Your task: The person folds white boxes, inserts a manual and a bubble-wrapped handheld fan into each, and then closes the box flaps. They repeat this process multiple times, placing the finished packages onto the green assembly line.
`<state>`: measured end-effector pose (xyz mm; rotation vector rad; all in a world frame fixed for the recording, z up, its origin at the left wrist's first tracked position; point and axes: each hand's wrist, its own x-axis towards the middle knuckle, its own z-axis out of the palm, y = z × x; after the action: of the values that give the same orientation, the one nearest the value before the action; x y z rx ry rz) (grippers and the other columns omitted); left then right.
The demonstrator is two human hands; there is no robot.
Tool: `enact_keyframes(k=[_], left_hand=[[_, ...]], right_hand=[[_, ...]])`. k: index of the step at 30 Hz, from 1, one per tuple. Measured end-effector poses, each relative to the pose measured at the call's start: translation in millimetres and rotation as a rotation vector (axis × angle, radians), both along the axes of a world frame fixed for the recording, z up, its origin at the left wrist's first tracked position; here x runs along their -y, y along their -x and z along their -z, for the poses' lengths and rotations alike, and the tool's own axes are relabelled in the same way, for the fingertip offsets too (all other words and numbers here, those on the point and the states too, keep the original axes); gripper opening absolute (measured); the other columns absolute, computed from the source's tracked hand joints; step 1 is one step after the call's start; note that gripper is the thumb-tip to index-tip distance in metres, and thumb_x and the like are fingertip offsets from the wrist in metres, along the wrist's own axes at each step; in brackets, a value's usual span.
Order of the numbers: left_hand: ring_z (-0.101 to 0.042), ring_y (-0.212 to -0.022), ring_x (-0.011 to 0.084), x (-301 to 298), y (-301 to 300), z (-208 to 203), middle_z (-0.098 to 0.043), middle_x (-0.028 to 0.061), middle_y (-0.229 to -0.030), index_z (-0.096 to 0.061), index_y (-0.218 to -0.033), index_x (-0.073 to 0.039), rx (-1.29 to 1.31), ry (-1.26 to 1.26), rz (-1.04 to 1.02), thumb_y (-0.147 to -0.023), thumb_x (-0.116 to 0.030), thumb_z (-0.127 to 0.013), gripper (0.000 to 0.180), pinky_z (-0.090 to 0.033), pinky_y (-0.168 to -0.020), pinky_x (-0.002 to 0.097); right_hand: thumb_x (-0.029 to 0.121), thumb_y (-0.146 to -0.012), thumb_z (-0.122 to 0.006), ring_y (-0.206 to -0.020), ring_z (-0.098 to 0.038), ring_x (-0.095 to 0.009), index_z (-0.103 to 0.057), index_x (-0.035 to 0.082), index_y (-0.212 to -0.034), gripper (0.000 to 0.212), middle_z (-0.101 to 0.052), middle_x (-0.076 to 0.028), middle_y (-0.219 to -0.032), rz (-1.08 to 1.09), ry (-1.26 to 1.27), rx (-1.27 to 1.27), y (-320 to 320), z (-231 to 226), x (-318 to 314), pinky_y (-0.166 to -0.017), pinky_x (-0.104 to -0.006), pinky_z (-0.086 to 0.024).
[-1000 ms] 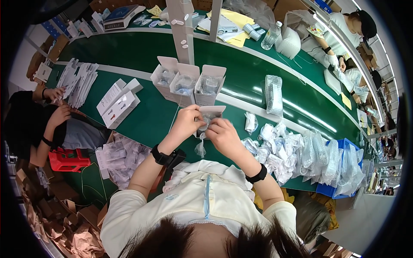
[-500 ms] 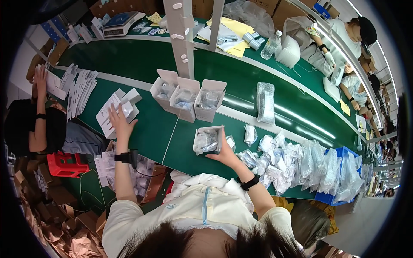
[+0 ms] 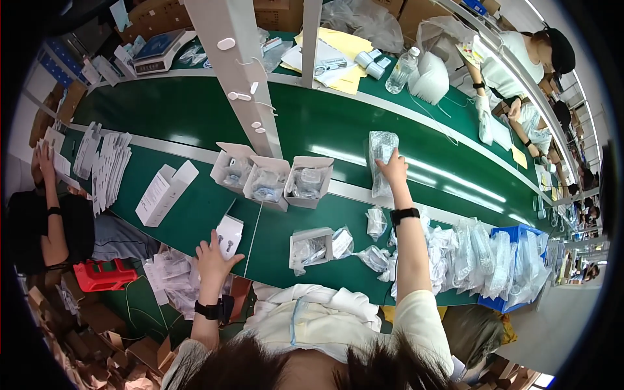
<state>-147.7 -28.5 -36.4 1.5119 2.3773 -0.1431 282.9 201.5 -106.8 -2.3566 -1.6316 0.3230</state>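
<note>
Box (image 3: 327, 246), just released, freed the right hand (image 3: 394, 171) to touch a bubble pack (image 3: 382, 144); the left hand (image 3: 214, 261) splayed at a carton (image 3: 229, 233), neither grip clear.

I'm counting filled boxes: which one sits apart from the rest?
The front box, beside a packet; the other three filled boxes stand clustered farther back.

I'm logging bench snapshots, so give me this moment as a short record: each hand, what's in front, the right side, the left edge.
Left hand: at a white carton, grip unclear
Right hand: at a bubble-wrapped packet, grip unclear
In front: three open white boxes in a row, one nearer open box; all hold bagged parts
Right side: blue bin with clear bags
Left edge: co-worker's hand at flat white sheets
</note>
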Motion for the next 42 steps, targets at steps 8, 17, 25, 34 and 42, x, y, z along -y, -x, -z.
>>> enact_keyframes(k=[8,17,25,34,42], left_hand=[[-0.043,-0.110,0.0291,-18,25,61,-0.040,0.0169,-0.122,-0.028,-0.131,-0.007,0.615,-0.251,0.277,-0.058,-0.025,-0.077,0.089,-0.037,-0.091,0.0365],[-0.047,-0.106,0.0223,24,21,22,-0.047,0.0122,-0.117,-0.032,-0.126,-0.001,1.588,-0.165,-0.158,-0.051,-0.019,-0.080,0.091,-0.039,-0.088,0.0312],[-0.053,-0.099,0.0189,19,-31,60,-0.055,0.0081,-0.108,-0.042,-0.120,0.001,2.016,0.213,0.106,-0.042,-0.019,-0.085,0.091,-0.042,-0.084,0.0292],[-0.055,-0.097,0.0214,39,39,88,-0.056,0.0111,-0.108,-0.043,-0.119,0.002,2.041,-0.102,-0.046,-0.044,-0.023,-0.086,0.090,-0.043,-0.082,0.0295],[-0.056,-0.095,0.0225,25,84,70,-0.056,0.0122,-0.108,-0.043,-0.118,0.005,1.912,-0.345,-0.299,-0.046,-0.018,-0.084,0.086,-0.045,-0.080,0.0319]], right_hand=[[0.018,-0.066,-0.060,-0.101,-0.051,-0.033,-0.012,0.012,-0.137,0.086,-0.047,-0.024,-0.111,-0.101,-0.001,-0.437,-11,1,0,-0.079,-0.0382,-0.045],[0.001,-0.056,-0.046,-0.084,-0.059,-0.025,-0.039,-0.002,-0.120,0.064,-0.057,-0.014,-0.099,0.080,0.573,-1.935,24,-67,186,-0.073,-0.0329,-0.050],[0.002,-0.057,-0.044,-0.081,-0.058,-0.030,-0.033,0.004,-0.121,0.066,-0.055,-0.018,-0.095,0.143,0.622,-2.055,94,-10,217,-0.071,-0.0395,-0.051],[0.001,-0.059,-0.044,-0.086,-0.052,-0.024,-0.028,0.010,-0.122,0.066,-0.046,-0.011,-0.096,-0.020,0.481,-2.061,179,-14,214,-0.071,-0.0352,-0.047],[0.000,-0.059,-0.049,-0.086,-0.046,-0.019,-0.033,0.006,-0.113,0.056,-0.044,-0.008,-0.095,-0.301,0.415,-1.847,227,-7,189,-0.075,-0.0271,-0.039]])
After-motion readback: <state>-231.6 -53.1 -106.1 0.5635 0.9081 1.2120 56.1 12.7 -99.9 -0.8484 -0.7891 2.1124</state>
